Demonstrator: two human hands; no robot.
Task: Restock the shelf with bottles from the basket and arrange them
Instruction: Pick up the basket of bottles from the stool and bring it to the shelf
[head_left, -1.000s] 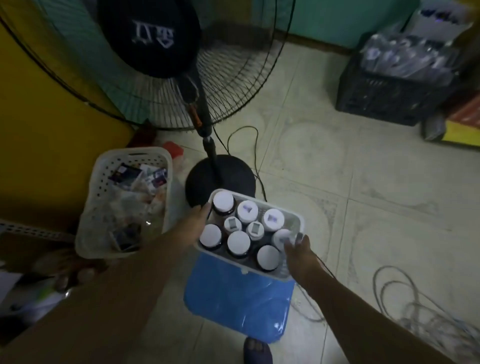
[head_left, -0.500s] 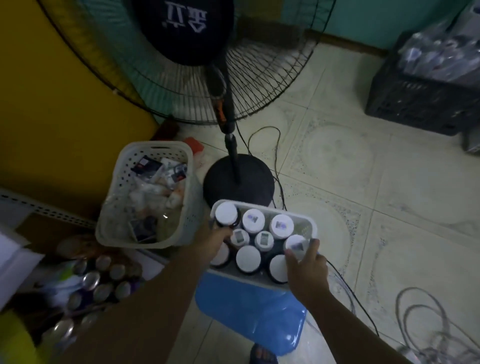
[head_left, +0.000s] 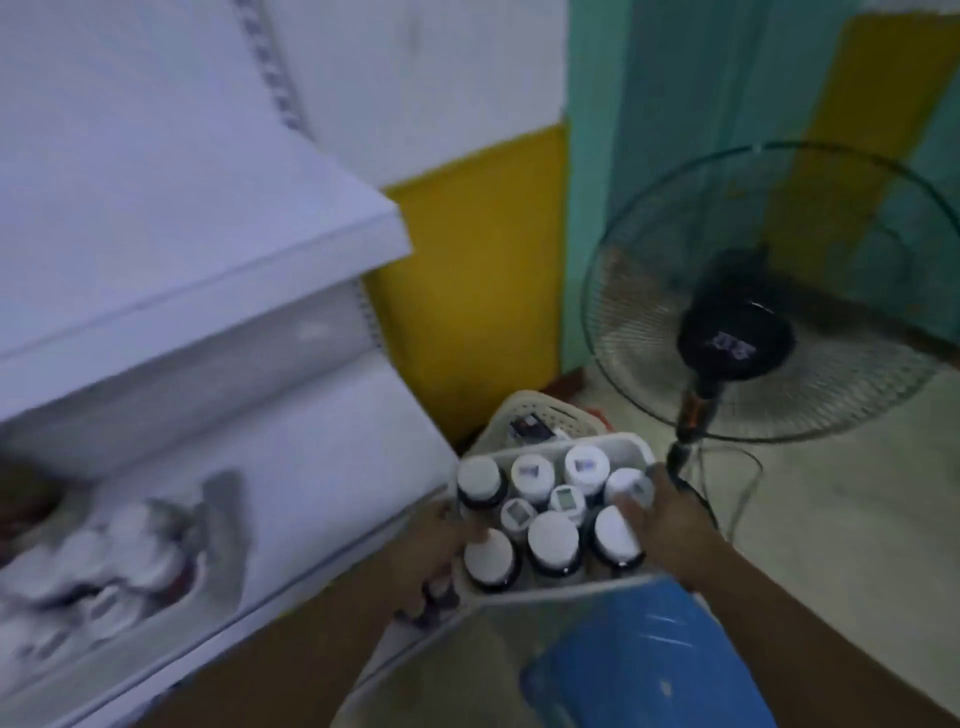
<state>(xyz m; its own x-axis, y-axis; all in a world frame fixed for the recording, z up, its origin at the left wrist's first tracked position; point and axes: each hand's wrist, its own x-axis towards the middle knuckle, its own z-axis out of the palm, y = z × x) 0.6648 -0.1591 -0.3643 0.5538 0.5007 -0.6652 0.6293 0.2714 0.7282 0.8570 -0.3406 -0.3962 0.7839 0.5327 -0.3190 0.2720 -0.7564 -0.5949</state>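
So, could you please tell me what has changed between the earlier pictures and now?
The person has turned left toward the white shelf, bringing the basket close to its front edge; the fan now stands to the right. Unchanged: left hand and right hand grip the basket's sides, and all the bottles remain inside.

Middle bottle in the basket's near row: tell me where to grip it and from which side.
Pinch the middle bottle by its white cap, from straight above. It stands upright, and neighbouring bottles and the basket wall hem in its dark body, so probably only the cap is reachable.
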